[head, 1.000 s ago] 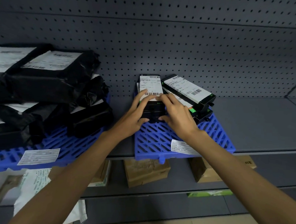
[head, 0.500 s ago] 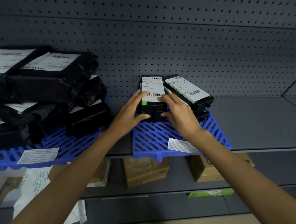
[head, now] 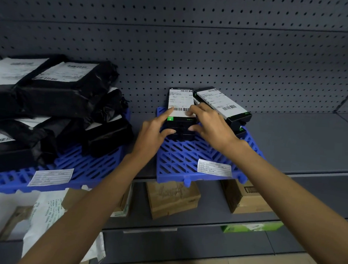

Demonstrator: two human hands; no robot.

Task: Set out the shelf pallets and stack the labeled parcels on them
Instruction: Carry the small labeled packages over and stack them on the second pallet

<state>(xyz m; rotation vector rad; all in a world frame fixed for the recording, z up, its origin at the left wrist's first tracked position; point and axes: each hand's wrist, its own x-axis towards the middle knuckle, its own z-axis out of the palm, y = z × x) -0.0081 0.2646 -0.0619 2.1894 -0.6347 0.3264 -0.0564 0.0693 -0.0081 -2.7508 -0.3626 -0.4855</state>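
A small blue slatted pallet (head: 187, 163) lies on the grey shelf with a paper tag on its front. On its back half stands a stack of black boxes; the top box (head: 181, 103) carries a white barcode label. My left hand (head: 154, 134) holds the stack's left front, index finger on the label. My right hand (head: 210, 126) holds its right front, fingers on the label's edge. A second labeled black box (head: 223, 106) lies tilted just to the right, on other boxes. A larger blue pallet (head: 69, 164) on the left bears black bagged parcels (head: 55, 100).
The pegboard back wall (head: 214, 52) stands right behind the boxes. Bare grey shelf (head: 303, 139) stretches to the right of the small pallet. On the lower shelf sit brown cartons (head: 171, 199), a green box (head: 250, 228) and white mailer bags (head: 41, 215).
Both hands have stayed on the box stack, nudging it slightly back on the pallet; my left index finger now lies stretched out on the label. The view has shifted a little.
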